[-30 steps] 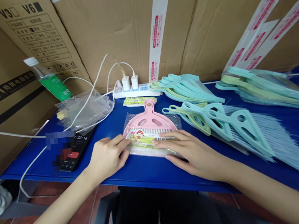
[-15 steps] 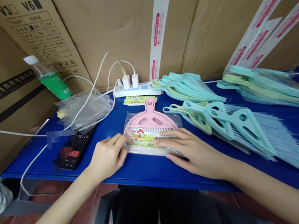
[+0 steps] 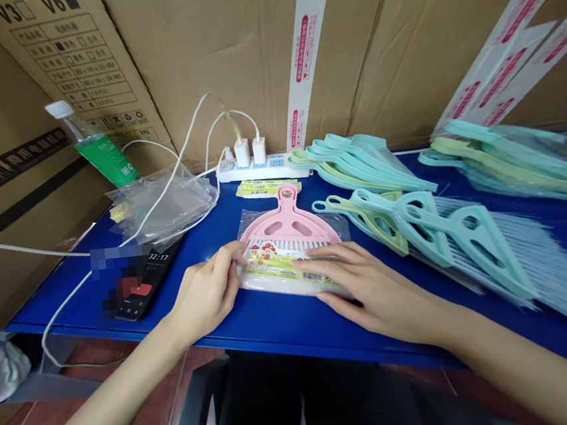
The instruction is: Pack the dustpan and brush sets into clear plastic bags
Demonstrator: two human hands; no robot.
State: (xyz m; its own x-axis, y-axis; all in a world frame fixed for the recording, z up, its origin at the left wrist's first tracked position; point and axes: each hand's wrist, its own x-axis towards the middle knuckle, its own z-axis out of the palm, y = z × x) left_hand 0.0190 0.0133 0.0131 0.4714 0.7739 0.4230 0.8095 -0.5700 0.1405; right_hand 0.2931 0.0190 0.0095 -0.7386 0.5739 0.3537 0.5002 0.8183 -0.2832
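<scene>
In front of me a pink brush (image 3: pixel 290 220) and dustpan set lies in a clear plastic bag (image 3: pixel 275 283), its handle pointing away from me. Across the bristles runs a printed label (image 3: pixel 280 258) with mushrooms and a barcode. My left hand (image 3: pixel 207 283) is closed, thumb and forefinger pinching the bag's left edge. Flat over the right part of the bag and label rests my right hand (image 3: pixel 371 287), its fingers spread and covering the right corner.
Turquoise and green brushes (image 3: pixel 467 241) lie at right, with dustpans (image 3: pixel 358 158) behind them and bagged sets (image 3: pixel 513 157) further right. At left are a phone (image 3: pixel 145 286), plastic bags (image 3: pixel 162 204), a bottle (image 3: pixel 105 159) and cables. More labels (image 3: pixel 268 187) sit before a power strip (image 3: pixel 279 166).
The view has shifted slightly. The label sits a little differently under my right fingers, and its barcode now shows. Both hands stay at the bag's sides.
</scene>
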